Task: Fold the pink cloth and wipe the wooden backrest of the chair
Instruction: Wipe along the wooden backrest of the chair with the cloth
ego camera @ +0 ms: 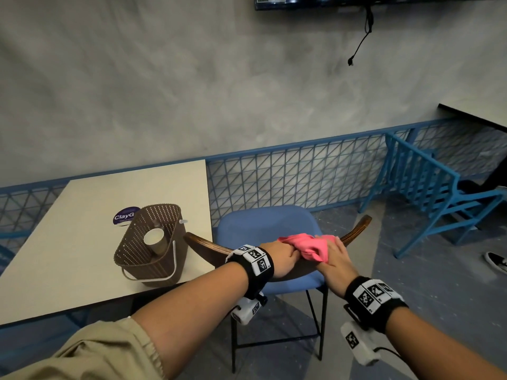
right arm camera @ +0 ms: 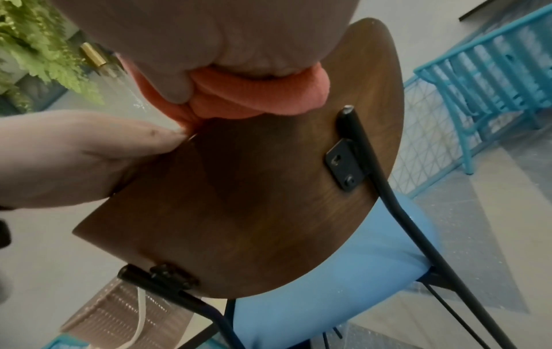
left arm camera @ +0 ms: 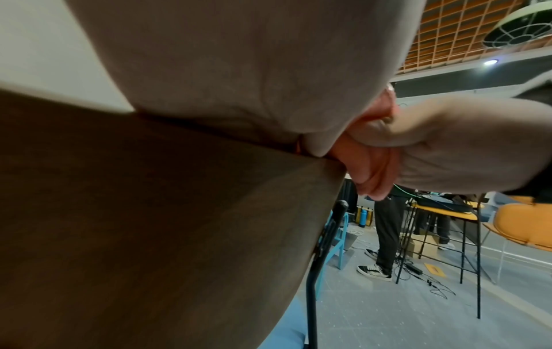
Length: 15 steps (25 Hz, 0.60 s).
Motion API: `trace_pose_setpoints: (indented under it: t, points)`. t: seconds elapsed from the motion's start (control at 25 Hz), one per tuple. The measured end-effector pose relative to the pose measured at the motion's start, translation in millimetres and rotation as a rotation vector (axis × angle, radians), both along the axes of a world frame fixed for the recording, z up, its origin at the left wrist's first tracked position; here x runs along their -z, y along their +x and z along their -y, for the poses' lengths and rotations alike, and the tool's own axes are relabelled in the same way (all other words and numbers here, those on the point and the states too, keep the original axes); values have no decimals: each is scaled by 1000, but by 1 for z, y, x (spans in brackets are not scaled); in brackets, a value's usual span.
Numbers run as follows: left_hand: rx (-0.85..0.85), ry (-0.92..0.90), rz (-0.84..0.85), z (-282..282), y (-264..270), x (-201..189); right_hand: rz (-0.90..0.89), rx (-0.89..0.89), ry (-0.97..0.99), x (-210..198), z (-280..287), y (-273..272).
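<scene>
— On top of the chair's backrest, what are both hands doing with that cloth?

— They have it bunched on the curved wooden top edge. The left hand holds one end, fingers curled into the fabric. The right hand lies over the other end; in the right wrist view its fingers curl over the pink roll, so I'd call that grip closed on the cloth too.

— Why hold it at both ends?

— My guess is that the edge serves as a ledge to fold against. Pinned there, the cloth can't slide off while it is gathered into a pad. It looks crumpled rather than neatly folded, so I'd judge the folding is in hand and the wiping not yet begun.

— And why stand behind the chair?

— From there both faces of the wood are within reach, with the blue seat on the far side.

— Anything nearby?

— A brown basket with a paper cup inside stands on the surface to the left, just beside the backrest's left tip. A wide sweep that way might knock it.
</scene>
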<state>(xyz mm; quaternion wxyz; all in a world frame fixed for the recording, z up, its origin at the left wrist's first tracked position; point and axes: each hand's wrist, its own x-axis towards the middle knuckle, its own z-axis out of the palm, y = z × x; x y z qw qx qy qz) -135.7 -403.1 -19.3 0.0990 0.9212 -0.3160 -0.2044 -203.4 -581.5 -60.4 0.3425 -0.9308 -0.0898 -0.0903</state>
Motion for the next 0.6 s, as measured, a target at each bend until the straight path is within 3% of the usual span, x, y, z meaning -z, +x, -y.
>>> trace_pose_setpoints:
  t: [0.28,0.4,0.6]
  points:
    - [-40,29,1,2,-6,0,119,-48,4,-39,40,16]
    - [-17,51,-23,0,-4,-2,111,33,-11,-42,61,31]
    - [19,45,-31,5,-8,-4,105,-55,36,-29,11,20]
